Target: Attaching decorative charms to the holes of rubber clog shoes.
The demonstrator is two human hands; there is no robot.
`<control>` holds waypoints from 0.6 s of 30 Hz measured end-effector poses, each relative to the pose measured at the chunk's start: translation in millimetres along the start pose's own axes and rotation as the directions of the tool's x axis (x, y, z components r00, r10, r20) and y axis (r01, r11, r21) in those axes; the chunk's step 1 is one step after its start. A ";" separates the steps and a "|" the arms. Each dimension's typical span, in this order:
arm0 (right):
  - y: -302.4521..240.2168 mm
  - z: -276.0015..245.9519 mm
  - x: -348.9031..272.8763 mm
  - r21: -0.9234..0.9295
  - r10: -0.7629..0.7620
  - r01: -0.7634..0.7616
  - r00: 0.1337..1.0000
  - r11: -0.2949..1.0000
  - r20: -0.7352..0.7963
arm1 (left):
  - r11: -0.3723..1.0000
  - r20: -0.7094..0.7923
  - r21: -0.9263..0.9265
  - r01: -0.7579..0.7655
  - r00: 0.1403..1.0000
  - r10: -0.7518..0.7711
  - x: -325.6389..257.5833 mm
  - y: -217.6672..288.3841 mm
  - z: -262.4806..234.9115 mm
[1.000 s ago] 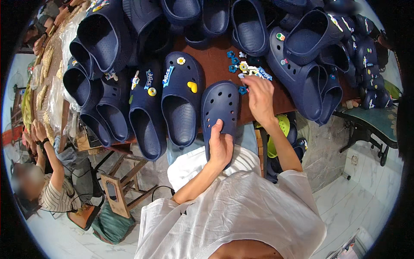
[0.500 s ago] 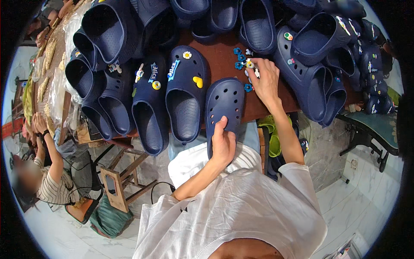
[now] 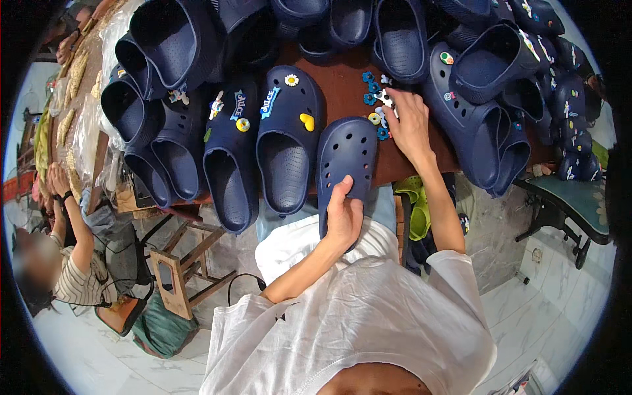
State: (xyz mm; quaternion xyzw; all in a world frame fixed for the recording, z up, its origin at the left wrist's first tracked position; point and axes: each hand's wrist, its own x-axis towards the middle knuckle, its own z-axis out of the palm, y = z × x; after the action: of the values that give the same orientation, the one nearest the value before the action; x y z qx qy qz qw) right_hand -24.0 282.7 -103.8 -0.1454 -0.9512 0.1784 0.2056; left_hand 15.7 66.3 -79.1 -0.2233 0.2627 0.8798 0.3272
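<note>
I see the left hand (image 3: 345, 220) clamped on a plain navy clog (image 3: 347, 148) that extends ahead of it. Apart from it, the right hand (image 3: 411, 125) is at small charms (image 3: 370, 99) on the desk (image 3: 339, 89); I cannot tell whether it pinches one.

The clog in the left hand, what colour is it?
The clog is dark blue, clearest in the head view.

The held clog (image 3: 347, 148) was plain navy; the decorated clog (image 3: 288, 141), navy too, bore a yellow heart charm (image 3: 307, 122) and a white, yellow-centred daisy charm (image 3: 291, 79). I saw blue flower charms (image 3: 370, 99), a reddish-brown tabletop (image 3: 336, 85), a white shirt (image 3: 355, 303), lime-green footwear (image 3: 419, 220) and a co-worker's pale top (image 3: 72, 280) with dark stripes.
</note>
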 end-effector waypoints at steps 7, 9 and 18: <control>0.3 -2.3 8.0 -0.083 -0.049 0.049 0.999 0.995 0.010 | 0.998 0.003 -0.061 0.033 0.999 -0.033 10.4 1.8 -6.6; 4.7 -3.2 5.7 -0.067 -0.070 0.069 0.997 0.995 -0.023 | 0.997 -0.051 -0.055 0.046 0.997 -0.049 8.0 2.3 -6.3; -23.8 -43.3 -5.4 0.224 0.016 0.007 0.995 0.974 -0.101 | 0.998 -0.149 0.019 0.063 0.987 -0.059 1.0 5.6 -2.3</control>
State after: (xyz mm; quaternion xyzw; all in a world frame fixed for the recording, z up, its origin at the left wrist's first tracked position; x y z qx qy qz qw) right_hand -5.0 271.6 -59.3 -0.1323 -0.9129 0.2774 0.2688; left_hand 11.6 61.8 -79.7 -0.2922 0.2898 0.8472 0.3360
